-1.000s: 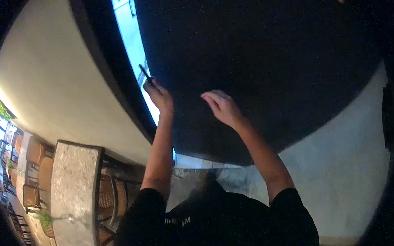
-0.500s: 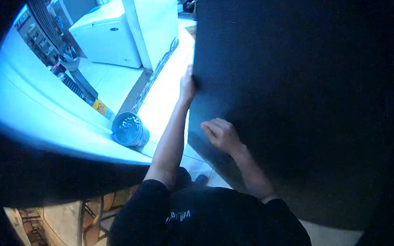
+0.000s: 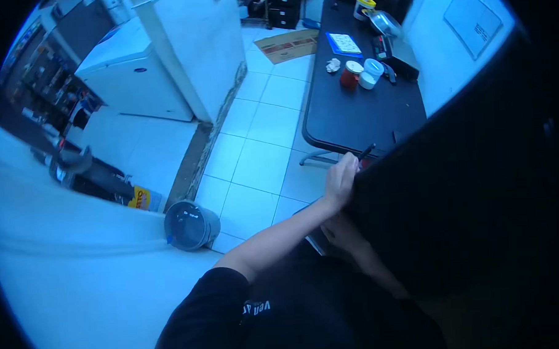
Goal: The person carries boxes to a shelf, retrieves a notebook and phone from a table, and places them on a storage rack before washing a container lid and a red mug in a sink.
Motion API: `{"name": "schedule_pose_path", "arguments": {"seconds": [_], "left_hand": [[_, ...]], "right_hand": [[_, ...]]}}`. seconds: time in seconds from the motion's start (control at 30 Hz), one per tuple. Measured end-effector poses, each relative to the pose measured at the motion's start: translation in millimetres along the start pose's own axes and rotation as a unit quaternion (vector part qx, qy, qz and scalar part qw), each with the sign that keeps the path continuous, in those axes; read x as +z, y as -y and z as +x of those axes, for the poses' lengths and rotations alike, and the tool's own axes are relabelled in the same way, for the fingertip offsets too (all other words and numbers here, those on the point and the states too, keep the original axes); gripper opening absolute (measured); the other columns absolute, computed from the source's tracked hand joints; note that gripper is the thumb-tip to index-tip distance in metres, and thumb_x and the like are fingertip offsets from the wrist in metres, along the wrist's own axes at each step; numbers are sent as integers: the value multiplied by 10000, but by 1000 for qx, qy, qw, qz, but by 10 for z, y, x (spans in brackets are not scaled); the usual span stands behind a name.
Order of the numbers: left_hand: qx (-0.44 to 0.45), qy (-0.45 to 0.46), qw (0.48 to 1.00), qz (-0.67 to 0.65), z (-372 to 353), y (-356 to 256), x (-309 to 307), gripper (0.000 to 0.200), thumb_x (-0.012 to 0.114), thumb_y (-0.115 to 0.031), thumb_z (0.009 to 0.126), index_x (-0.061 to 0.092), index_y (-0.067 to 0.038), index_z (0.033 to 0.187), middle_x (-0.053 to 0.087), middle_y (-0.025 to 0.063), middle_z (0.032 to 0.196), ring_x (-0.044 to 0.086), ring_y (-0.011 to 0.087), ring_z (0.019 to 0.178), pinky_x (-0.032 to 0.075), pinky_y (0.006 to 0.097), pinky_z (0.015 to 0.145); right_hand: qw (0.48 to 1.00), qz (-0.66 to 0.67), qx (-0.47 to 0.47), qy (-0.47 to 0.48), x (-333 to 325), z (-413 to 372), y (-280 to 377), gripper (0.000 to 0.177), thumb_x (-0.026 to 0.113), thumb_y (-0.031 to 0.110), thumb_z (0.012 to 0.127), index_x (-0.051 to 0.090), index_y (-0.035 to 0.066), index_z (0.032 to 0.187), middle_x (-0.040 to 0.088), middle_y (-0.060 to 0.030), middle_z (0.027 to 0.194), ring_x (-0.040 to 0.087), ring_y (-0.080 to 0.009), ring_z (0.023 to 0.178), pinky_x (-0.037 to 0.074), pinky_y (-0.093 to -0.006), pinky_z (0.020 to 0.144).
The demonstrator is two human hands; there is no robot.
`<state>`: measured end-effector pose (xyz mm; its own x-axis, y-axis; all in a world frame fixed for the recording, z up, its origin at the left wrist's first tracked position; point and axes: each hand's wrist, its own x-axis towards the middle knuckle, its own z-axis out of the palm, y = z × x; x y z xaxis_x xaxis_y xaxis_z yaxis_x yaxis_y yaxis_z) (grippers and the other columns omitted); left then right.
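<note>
A dark door (image 3: 464, 186) fills the right side, swung at an angle across my body. My left hand (image 3: 341, 181) is closed around its edge, just beside a black handle (image 3: 367, 151). Below the left forearm, my right hand (image 3: 338, 233) lies in shadow near the door's face, its fingers mostly hidden. Past the door edge stands a black table (image 3: 364, 119). A red mug (image 3: 350, 75), white-lidded containers (image 3: 372, 70) and crumpled paper (image 3: 333, 65) rest on it.
A bucket (image 3: 192, 225) stands on the floor at left, by a pale curtain-like surface (image 3: 97, 242). Beyond are a white chest freezer (image 3: 125, 75), a wall end (image 3: 189, 48), a raised floor strip (image 3: 198, 149) and flattened cardboard (image 3: 287, 46). A whiteboard (image 3: 473, 21) hangs at right.
The door has swung away to the right, uncovering the table and tiled floor. My left hand moved right and down with its edge; my right hand dropped behind the left forearm.
</note>
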<state>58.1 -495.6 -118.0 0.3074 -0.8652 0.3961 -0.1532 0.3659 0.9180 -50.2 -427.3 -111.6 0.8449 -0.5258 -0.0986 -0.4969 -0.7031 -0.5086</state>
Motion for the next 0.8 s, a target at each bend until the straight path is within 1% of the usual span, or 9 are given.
{"name": "schedule_pose_path", "arguments": {"seconds": [0.07,0.23,0.33,0.4,0.5,0.63,0.7,0.77,0.8], "left_hand": [[-68,52,990,-112,366,-53,-12,357,369,-325,946,479,-3,837,502,218,686,520,442,673,390,454,605],[-118,172,970,-127,1043,284,118,300,422,-313,925,476,-18,900,526,231,720,531,447,704,398,466,616],[-69,305,944,-109,1459,474,248,272,443,-293,919,459,-25,958,551,233,786,543,425,754,412,473,660],[-60,349,928,-115,1733,548,387,272,444,-289,920,456,-23,970,533,216,773,536,411,743,408,455,668],[-68,452,881,-123,2314,710,409,280,474,-289,919,452,-20,993,514,188,766,533,374,729,408,430,673],[-132,467,861,-154,3019,1241,194,254,548,-281,904,484,-36,923,565,158,770,568,304,702,422,392,617],[-136,362,897,-214,3290,1723,42,223,567,-184,920,470,-6,828,431,34,674,420,127,621,350,307,555],[-131,371,904,-167,3672,2173,-282,235,585,-169,913,477,0,789,425,14,675,394,98,622,333,286,543],[-116,374,913,-116,3868,2393,-492,253,603,-153,906,484,5,749,419,-6,676,368,69,623,316,264,532]], "right_hand": [[999,29,17,2,-91,210,-311,279,527,156,858,556,-7,1083,534,-225,1134,486,-380,1099,360,-465,977],[980,153,129,7,-113,851,-964,314,546,213,869,555,22,1119,549,-192,1131,483,-359,1125,321,-452,1037],[958,252,83,-110,-88,1362,-1413,304,534,272,889,573,55,1098,542,-151,1165,467,-295,1182,287,-421,1082],[993,4,122,-9,-183,1739,-1659,313,514,281,900,565,85,1139,507,-128,1233,419,-242,1245,232,-487,1108],[966,16,248,69,-510,2281,-1801,343,501,282,902,555,100,1187,511,-119,1241,410,-248,1250,208,-616,1062],[921,197,334,-48,-461,2578,-2069,382,509,321,885,566,105,1194,558,-134,1193,490,-307,1171,232,-638,1032],[866,41,497,-26,-564,2938,-2203,468,453,402,899,525,70,1219,560,-172,1166,511,-336,1128,173,-725,990],[854,30,517,60,-469,3121,-2418,536,461,445,888,548,44,1232,587,-200,1162,513,-392,1137,218,-672,1016],[800,110,581,98,-447,3276,-2519,569,449,481,887,558,39,1229,567,-209,1205,497,-403,1162,253,-654,1009]]}}
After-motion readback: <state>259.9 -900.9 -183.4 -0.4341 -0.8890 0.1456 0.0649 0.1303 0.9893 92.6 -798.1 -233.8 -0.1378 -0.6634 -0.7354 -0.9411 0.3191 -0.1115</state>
